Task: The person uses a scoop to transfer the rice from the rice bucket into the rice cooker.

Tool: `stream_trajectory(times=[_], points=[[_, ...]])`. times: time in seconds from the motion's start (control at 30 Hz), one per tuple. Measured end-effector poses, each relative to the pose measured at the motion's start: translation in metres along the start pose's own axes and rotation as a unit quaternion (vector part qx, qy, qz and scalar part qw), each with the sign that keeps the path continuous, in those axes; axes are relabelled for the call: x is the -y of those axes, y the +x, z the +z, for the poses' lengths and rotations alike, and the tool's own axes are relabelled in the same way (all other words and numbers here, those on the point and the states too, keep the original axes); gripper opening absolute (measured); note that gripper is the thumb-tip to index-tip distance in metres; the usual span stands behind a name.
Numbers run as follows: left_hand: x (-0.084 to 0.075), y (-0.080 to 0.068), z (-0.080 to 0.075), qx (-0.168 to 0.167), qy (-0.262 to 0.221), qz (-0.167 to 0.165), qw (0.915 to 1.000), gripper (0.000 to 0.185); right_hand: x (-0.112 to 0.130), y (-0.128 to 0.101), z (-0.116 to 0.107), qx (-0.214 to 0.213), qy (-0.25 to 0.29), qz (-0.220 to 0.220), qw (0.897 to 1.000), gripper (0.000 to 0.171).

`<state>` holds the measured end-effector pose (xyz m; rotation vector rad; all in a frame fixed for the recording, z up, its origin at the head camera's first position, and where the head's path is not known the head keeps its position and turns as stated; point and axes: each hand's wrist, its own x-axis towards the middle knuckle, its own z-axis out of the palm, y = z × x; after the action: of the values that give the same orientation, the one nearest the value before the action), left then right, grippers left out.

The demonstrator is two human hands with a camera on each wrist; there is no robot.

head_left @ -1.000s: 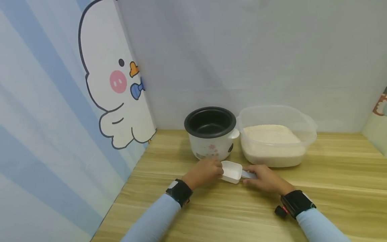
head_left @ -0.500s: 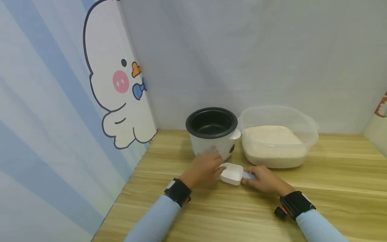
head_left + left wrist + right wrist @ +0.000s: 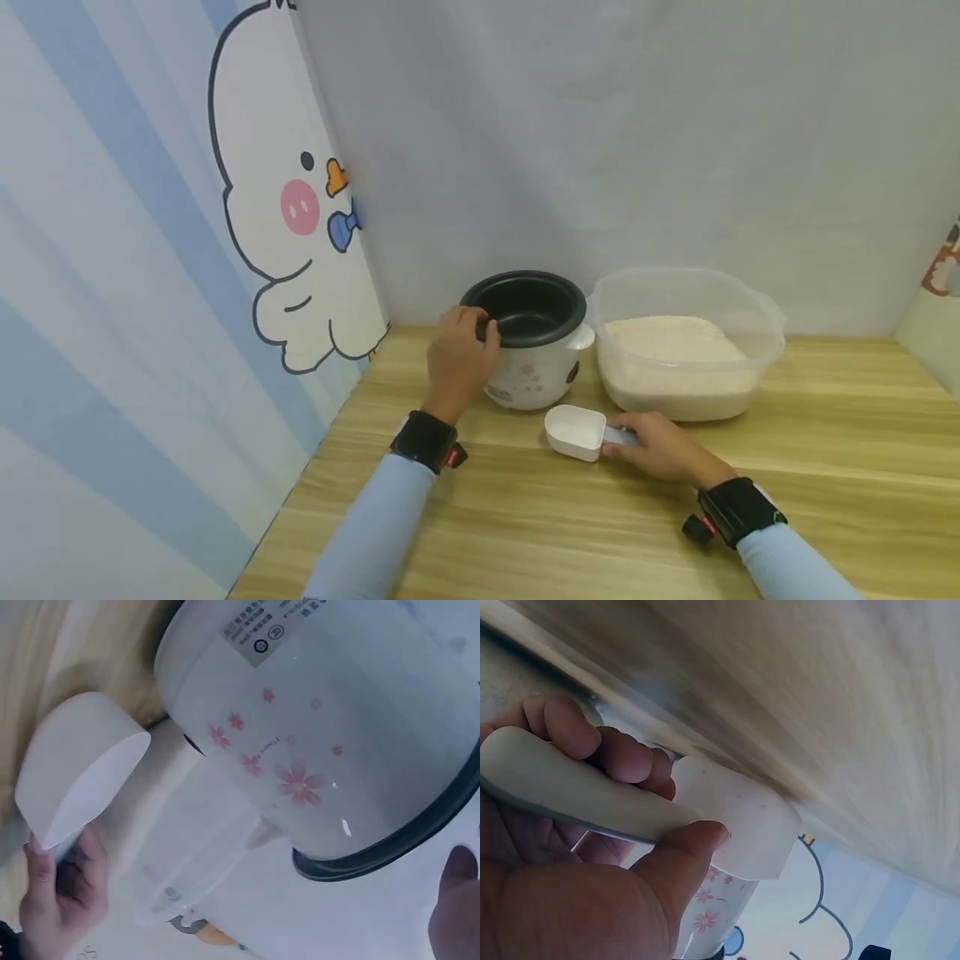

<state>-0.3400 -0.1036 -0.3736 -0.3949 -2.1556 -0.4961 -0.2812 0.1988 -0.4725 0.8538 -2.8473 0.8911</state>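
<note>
A: While the left hand (image 3: pixel 457 358) curls its fingers over the cooker (image 3: pixel 529 337) rim, what does the right hand (image 3: pixel 660 448) hold?

B: It pinches the scoop (image 3: pixel 576 432) handle; the scoop sits on the table (image 3: pixel 825 433), just before the cooker and the rice tub (image 3: pixel 686 337), with bare wood nearer.

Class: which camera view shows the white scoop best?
The head view: the whole white scoop lies on the table, its empty bowl up, the right hand gripping its handle. The left wrist view shows the scoop's bowl from a slant, rather blurred. The right wrist view shows mostly the handle between the fingers.
</note>
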Motion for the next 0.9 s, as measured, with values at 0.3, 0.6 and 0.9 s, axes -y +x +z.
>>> stream_trajectory(times=[0.3,0.6,0.9], points=[[0.019,0.008,0.02,0.067,-0.05,-0.2,0.9762,0.037,0.002,-0.002,-0.007,-0.003,-0.014,-0.013,1.0,0.038],[0.032,0.015,0.03,0.073,-0.109,-0.229,0.9646,0.046,0.002,-0.003,-0.01,-0.009,-0.025,-0.013,1.0,0.031],[0.037,0.014,0.035,0.068,-0.192,-0.318,0.9259,0.044,0.005,-0.007,-0.012,-0.002,-0.003,-0.023,1.0,0.023]])
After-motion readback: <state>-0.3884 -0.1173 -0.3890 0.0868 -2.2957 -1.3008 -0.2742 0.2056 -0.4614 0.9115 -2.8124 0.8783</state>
